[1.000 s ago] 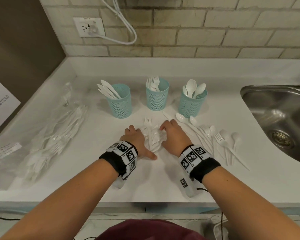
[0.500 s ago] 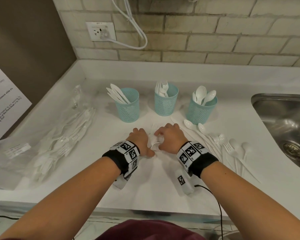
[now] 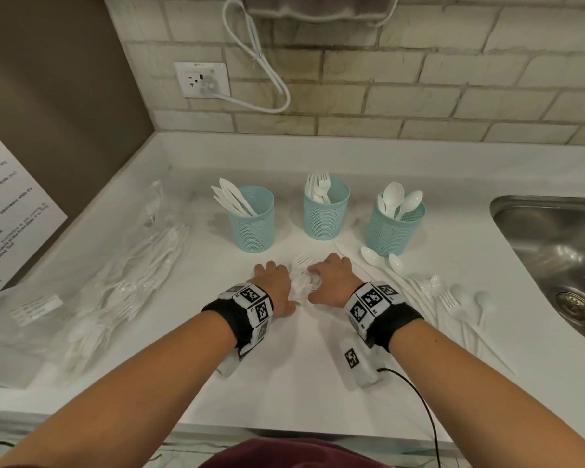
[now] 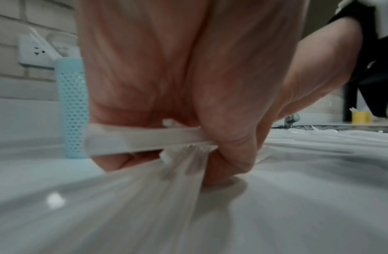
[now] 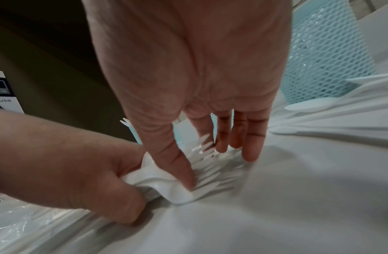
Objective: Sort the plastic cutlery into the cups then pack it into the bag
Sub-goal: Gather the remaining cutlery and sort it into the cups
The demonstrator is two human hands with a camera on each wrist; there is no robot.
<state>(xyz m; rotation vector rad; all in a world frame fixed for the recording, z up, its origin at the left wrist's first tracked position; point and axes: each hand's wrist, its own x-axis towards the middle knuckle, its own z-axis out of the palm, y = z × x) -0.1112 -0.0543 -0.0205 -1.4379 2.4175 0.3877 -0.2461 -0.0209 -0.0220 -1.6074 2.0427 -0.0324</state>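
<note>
Forks lie bunched mid-counter, toward its front edge; left hand curls round their handles, right hand presses spread fingers on the tines. Sorting step; next, lift into the middle cup.

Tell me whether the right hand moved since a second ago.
Yes. The right hand slid left toward the forks in the left hand, now before the fork cup.

A paper notice leaning at the worktop's left edge carries small print, mostly too blurred; "microwave" can be made out. In the right wrist view a sign shows the word "use".
</note>
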